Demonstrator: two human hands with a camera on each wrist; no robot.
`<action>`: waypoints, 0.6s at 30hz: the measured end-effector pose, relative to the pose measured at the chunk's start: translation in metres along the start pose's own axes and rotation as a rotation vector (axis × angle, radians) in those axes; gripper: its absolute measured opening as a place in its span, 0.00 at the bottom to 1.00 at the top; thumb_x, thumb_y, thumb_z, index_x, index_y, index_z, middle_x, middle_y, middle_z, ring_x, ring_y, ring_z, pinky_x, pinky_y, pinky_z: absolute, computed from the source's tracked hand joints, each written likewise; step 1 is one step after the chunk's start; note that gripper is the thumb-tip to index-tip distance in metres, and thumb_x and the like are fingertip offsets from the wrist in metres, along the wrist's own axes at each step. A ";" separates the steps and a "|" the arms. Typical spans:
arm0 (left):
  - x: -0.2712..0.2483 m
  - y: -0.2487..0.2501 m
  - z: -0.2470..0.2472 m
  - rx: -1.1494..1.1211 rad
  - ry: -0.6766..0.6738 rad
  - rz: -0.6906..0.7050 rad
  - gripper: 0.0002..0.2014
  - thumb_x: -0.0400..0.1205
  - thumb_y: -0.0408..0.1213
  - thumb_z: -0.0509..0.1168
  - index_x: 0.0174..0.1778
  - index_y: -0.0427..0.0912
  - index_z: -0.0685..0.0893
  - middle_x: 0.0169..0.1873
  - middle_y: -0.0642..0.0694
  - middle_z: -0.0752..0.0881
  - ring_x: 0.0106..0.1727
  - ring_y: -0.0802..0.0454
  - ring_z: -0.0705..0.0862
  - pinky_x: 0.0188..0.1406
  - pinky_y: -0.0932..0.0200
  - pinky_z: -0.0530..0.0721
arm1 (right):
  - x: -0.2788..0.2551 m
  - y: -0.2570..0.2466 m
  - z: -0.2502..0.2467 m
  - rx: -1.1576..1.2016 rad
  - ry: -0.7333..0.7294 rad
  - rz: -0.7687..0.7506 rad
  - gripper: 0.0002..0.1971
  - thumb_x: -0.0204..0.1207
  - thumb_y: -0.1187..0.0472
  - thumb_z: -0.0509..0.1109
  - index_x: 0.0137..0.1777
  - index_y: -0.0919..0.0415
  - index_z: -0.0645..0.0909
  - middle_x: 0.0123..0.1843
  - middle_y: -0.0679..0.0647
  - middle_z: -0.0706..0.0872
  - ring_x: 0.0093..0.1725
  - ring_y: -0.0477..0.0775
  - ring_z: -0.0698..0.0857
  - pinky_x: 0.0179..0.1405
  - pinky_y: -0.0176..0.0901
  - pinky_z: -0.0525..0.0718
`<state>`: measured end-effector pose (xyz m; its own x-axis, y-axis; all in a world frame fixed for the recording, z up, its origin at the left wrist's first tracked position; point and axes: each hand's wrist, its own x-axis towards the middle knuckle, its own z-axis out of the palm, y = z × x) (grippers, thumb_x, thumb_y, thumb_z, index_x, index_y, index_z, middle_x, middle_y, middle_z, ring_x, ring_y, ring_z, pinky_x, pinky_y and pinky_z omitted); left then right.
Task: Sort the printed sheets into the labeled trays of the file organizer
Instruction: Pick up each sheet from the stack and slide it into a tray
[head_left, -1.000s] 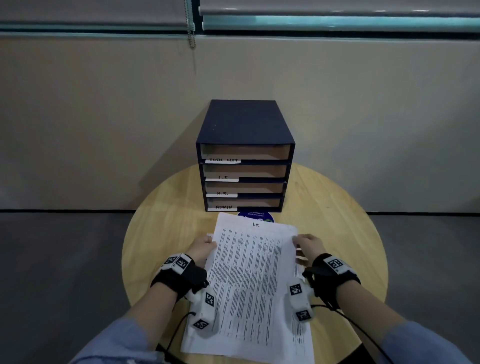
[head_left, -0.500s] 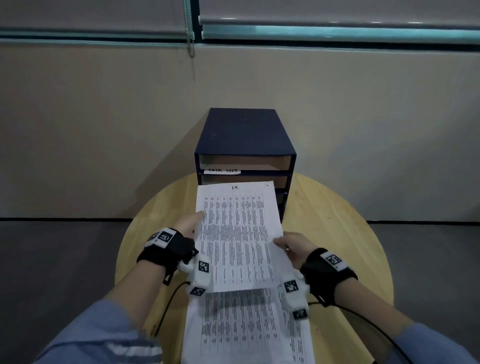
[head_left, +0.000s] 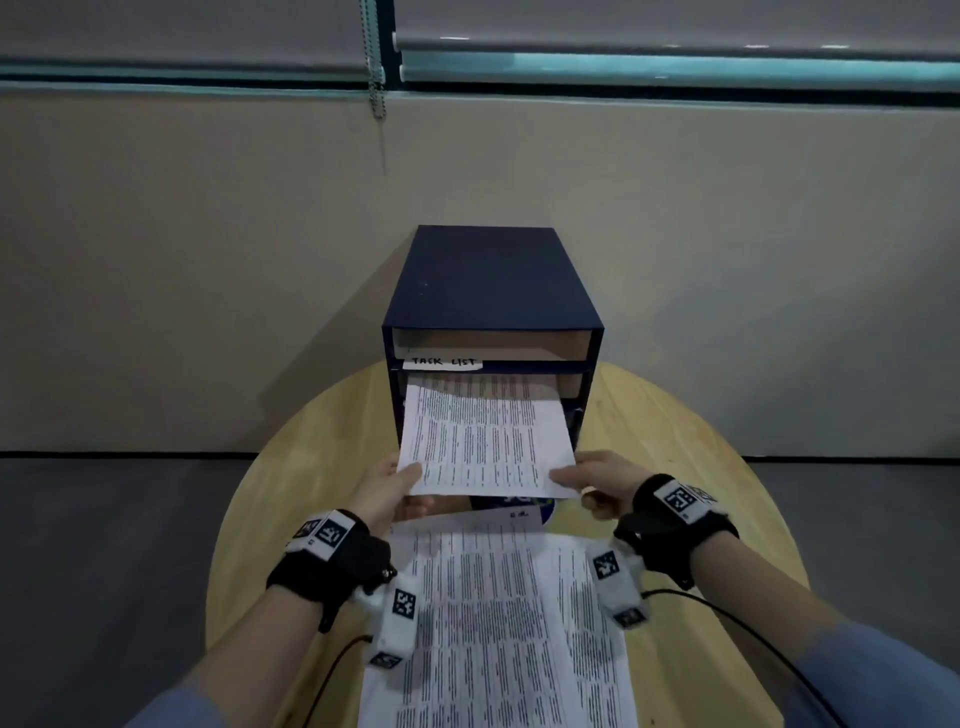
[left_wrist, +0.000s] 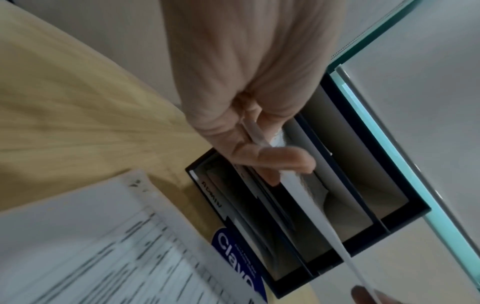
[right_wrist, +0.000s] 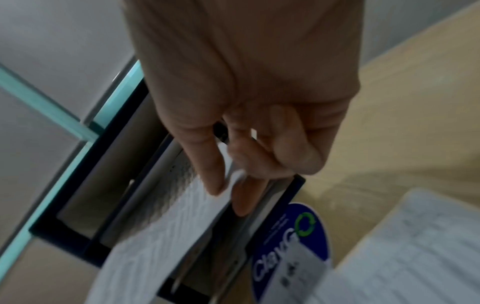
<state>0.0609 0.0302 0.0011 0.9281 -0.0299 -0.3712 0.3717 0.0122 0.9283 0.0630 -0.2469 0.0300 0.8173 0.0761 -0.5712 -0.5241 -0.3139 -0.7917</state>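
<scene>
A dark blue file organizer (head_left: 493, 280) stands at the far side of the round wooden table (head_left: 291, 467). Its top tray bears the label "TASK LIST" (head_left: 444, 361). A printed sheet (head_left: 485, 441) has its far end inside the second tray. My left hand (head_left: 387, 491) pinches its near left corner and my right hand (head_left: 597, 480) pinches its near right corner. The left wrist view shows the sheet (left_wrist: 311, 205) edge-on, with the "ADMIN" label (left_wrist: 211, 194) on the bottom tray. A stack of printed sheets (head_left: 498, 634) lies on the table near me.
A round blue sticker (right_wrist: 293, 246) lies on the table between the organizer and the stack. A beige wall (head_left: 208, 260) rises right behind the organizer. Black cables (head_left: 727, 618) run from my wrist cameras over the table's near edge.
Both hands lifted the top sheet off the stack, carried it forward and pushed its far end into the second tray. The head camera has tilted down slightly.
</scene>
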 end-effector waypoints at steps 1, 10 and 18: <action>0.007 0.005 0.005 -0.019 0.022 0.009 0.13 0.86 0.32 0.59 0.66 0.38 0.75 0.46 0.43 0.84 0.27 0.54 0.82 0.22 0.68 0.83 | 0.007 -0.004 -0.001 0.064 0.020 -0.013 0.06 0.79 0.63 0.70 0.53 0.61 0.81 0.36 0.53 0.77 0.22 0.46 0.70 0.18 0.34 0.65; 0.048 0.072 0.026 -0.493 -0.010 0.112 0.28 0.84 0.22 0.57 0.80 0.29 0.56 0.72 0.29 0.72 0.73 0.38 0.75 0.71 0.47 0.76 | 0.059 -0.080 0.020 0.739 0.047 -0.176 0.06 0.80 0.77 0.59 0.49 0.68 0.74 0.69 0.69 0.78 0.73 0.66 0.78 0.51 0.45 0.89; 0.032 0.001 0.010 0.375 0.183 0.075 0.06 0.81 0.32 0.66 0.52 0.42 0.84 0.56 0.41 0.87 0.49 0.47 0.86 0.54 0.52 0.86 | 0.042 -0.010 0.028 0.428 0.090 -0.024 0.06 0.83 0.67 0.61 0.52 0.64 0.81 0.42 0.59 0.87 0.40 0.56 0.86 0.43 0.51 0.88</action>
<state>0.0910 0.0189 -0.0098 0.9537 0.1358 -0.2684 0.2998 -0.3578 0.8844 0.0958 -0.2140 0.0084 0.8382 -0.0101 -0.5453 -0.5411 0.1085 -0.8339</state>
